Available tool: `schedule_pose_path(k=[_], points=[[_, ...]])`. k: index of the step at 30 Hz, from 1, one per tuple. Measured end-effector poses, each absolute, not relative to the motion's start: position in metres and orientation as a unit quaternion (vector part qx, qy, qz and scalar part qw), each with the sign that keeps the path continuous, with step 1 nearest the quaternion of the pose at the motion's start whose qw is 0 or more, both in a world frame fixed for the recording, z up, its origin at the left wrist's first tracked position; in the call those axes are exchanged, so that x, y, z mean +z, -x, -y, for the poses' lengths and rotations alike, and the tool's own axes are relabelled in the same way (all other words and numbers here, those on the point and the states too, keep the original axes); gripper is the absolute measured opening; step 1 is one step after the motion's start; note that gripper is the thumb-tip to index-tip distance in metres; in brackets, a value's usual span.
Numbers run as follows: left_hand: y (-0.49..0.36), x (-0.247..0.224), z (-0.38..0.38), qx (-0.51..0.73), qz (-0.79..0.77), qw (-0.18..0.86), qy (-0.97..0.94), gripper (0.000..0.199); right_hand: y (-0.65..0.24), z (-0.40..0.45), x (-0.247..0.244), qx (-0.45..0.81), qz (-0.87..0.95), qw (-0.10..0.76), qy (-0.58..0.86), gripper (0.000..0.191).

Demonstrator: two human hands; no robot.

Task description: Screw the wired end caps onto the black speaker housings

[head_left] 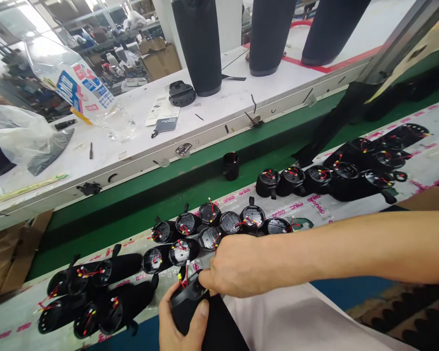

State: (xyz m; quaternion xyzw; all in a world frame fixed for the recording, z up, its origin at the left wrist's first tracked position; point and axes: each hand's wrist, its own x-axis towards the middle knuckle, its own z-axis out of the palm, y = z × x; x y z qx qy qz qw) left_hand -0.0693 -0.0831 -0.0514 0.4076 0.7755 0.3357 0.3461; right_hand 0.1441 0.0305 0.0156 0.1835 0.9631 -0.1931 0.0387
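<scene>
In the head view, my left hand point(181, 321) is wrapped round a black fabric-covered cylinder point(219, 324), tilted near my lap. Red wires with yellow and white connectors point(184, 278) stick out of its plastic-rimmed end. My right hand point(232, 268) reaches in from the right and presses closed fingers against that rim; whatever they pinch is hidden. Just beyond my hands sit several similar black cylinders point(181, 251), open ends up, with red wires showing inside.
More black cylinders lie at the left point(128, 304) and at the right point(346, 170) on the printed plastic sheet point(241, 195). Beyond a green belt point(142, 195), a white ledge point(131, 151) holds a plastic bottle point(82, 92), a clear bag point(18, 129) and tall dark cylinders point(201, 48).
</scene>
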Motion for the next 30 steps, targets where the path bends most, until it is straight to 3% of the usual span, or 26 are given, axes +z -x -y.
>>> schedule_pose_path(k=[4, 10, 15, 17, 19, 24, 30], points=[[0.067, -0.049, 0.081, 0.348, -0.765, 0.370, -0.396, 0.066, -0.145, -0.033, 0.014, -0.226, -0.954, 0.050, -0.192, 0.029], [0.065, -0.047, 0.079, 0.367, -0.758, 0.389, -0.372, 0.058, -0.146, -0.035, 0.009, -0.212, -0.959, 0.032, -0.184, 0.033], [0.065, -0.047, 0.076, 0.355, -0.768, 0.381, -0.374, 0.067, -0.142, -0.025, 0.032, -0.148, -0.972, 0.063, -0.170, 0.006], [0.066, -0.050, 0.076, 0.353, -0.767, 0.378, -0.380, 0.067, -0.141, -0.022, 0.033, -0.133, -0.976, 0.072, -0.159, 0.011], [0.069, -0.056, 0.077, 0.367, -0.761, 0.383, -0.373, 0.066, -0.141, -0.022, 0.023, -0.149, -0.972, 0.057, -0.170, 0.006], [0.079, -0.086, 0.070, 0.440, -0.723, 0.438, -0.303, 0.073, -0.149, -0.024, -0.016, -0.178, -0.961, -0.028, -0.209, 0.035], [0.082, -0.099, 0.061, 0.467, -0.701, 0.452, -0.294, 0.077, -0.160, -0.020, -0.034, -0.220, -0.948, -0.064, -0.222, 0.028]])
